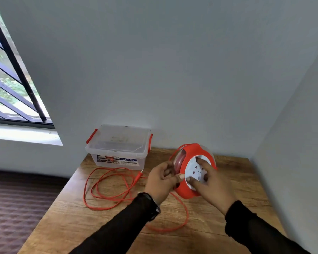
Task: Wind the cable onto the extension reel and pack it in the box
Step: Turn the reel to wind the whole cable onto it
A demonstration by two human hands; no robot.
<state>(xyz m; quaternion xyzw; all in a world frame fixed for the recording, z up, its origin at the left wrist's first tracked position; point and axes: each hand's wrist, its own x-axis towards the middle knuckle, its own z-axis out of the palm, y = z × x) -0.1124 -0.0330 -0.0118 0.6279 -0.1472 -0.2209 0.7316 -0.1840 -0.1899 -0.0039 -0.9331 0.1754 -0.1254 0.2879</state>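
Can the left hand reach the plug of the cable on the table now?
Probably yes. The plug lies in the open beside the box, but the left hand must first release the reel.

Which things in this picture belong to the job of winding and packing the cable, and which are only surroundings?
Part of the job:
- extension reel, held by both hands: left hand, right hand
- red cable, loose on the table
- clear storage box, lid on

Only surroundings:
- wooden table
- barred window
- wall
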